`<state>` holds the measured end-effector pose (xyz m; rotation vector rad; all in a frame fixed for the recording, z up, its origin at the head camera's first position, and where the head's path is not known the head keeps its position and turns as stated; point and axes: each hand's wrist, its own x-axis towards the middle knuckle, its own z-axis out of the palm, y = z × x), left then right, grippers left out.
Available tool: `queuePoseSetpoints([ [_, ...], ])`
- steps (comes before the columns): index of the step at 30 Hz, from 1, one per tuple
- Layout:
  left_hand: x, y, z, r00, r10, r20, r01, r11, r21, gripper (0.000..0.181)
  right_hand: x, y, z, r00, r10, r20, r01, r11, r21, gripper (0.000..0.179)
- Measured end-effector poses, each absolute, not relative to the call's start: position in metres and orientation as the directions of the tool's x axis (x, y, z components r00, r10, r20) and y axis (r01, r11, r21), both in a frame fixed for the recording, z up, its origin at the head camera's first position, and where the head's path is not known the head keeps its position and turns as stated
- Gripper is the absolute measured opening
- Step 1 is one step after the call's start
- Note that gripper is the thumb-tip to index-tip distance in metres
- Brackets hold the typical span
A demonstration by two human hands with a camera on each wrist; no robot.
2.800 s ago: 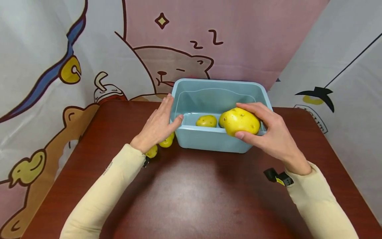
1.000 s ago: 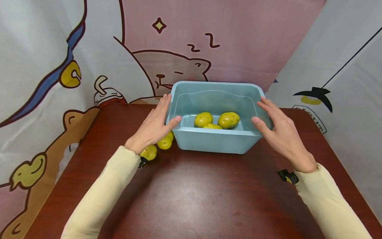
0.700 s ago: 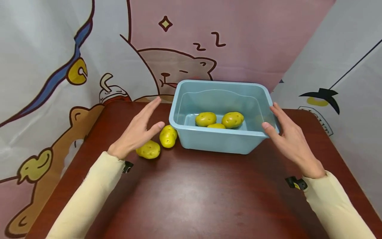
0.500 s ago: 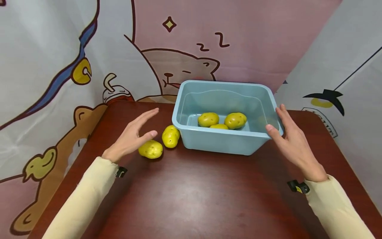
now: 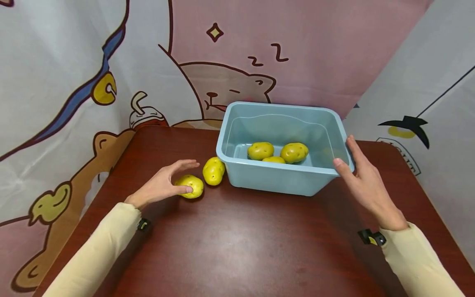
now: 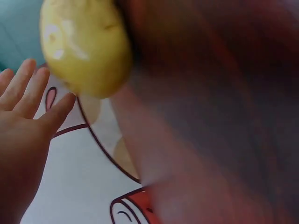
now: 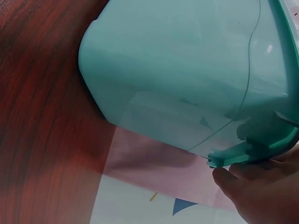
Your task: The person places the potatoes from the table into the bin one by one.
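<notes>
A yellow potato [image 5: 196,186] lies on the table with my left hand [image 5: 163,183] about it. The thumb overlaps its near side and the other fingers arch above its far side. In the left wrist view, the potato [image 6: 86,49] is close to the spread fingers [image 6: 28,88]. Another potato [image 5: 213,171] lies beside it, near the light-blue bin [image 5: 274,177]. Inside the bin are three potatoes, one of them [image 5: 273,159] partly hidden by the front wall. My right hand [image 5: 367,187] holds the bin's right rim, thumb over the edge, fingers outside; the right wrist view shows fingertips [image 7: 224,179] at the rim.
The brown wooden table [image 5: 230,239] stretches in front of the bin. Behind and at both sides hangs a printed cloth [image 5: 304,49] with cartoon bears. Small black wrist cameras sit on both sleeves.
My right hand has let go of a potato, now inside the bin, and taken the right rim. My left hand has left the bin's left side and come down to the outer potato.
</notes>
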<state>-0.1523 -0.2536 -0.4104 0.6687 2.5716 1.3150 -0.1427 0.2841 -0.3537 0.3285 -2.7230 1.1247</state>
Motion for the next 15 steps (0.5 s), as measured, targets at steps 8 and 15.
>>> queuePoseSetpoints([
  [8,-0.159,-0.263,-0.422,-0.882,0.471,-0.007,0.248,0.477,0.843,0.076,-0.141,0.285,-0.353,-0.962,-0.135,0.239,-0.264,0.689,-0.675,0.076],
  [15,-0.163,-0.273,-0.432,-0.837,0.542,-0.076,0.219,0.458,0.862,0.079,-0.142,0.285,-0.354,-0.964,-0.139,0.228,-0.261,0.674,-0.691,0.076],
])
